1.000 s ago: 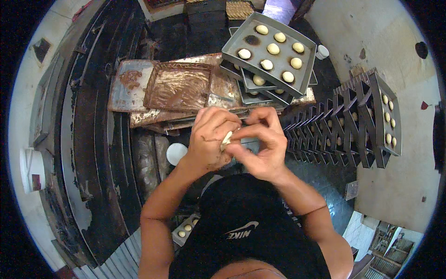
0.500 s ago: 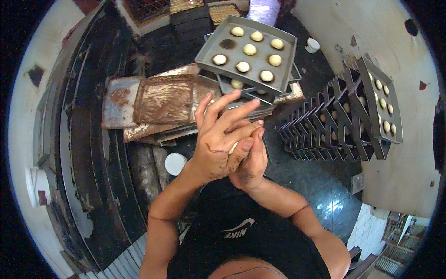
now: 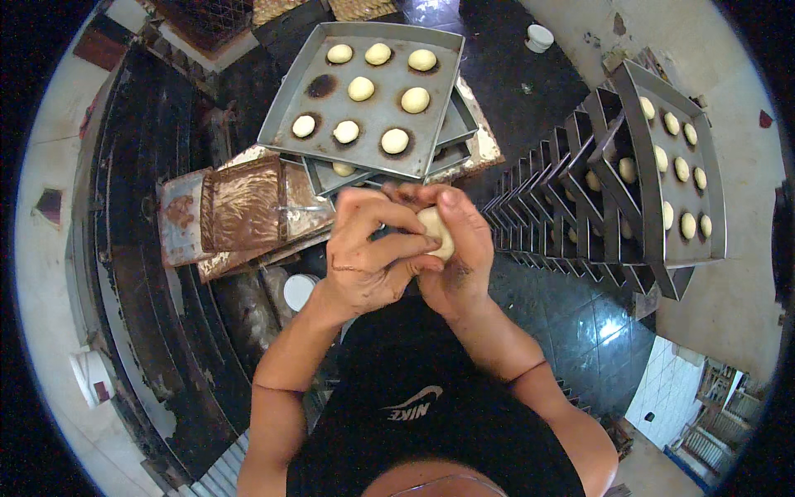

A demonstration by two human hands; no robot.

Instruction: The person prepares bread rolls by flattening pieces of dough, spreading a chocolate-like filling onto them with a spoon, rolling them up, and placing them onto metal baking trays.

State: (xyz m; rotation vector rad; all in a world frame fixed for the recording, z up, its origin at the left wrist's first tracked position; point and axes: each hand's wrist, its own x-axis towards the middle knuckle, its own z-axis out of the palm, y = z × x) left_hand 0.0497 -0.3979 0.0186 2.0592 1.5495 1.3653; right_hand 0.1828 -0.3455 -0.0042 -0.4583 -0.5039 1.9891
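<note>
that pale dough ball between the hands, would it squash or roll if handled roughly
The dough ball probably squashes easily: both the left hand and right hand cup it closely. It looks rounded, so it might roll, though the balls on the metal tray sit settled with flattened bases.

dough ball (image 3: 436,232): mostly hidden by hands | lower trays (image 3: 464,132): covered by top tray (image 3: 286,120)

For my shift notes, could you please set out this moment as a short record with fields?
Left hand: cupped over the dough ball, fingers curled
Right hand: under the dough ball, grip closed on it
Dough ball: pale, pressed between both hands
Top tray: eight dough pieces, one bare dark spot
Tray stack: at right, leaning, holds dough pieces
Filling tray: brown, at left
</note>
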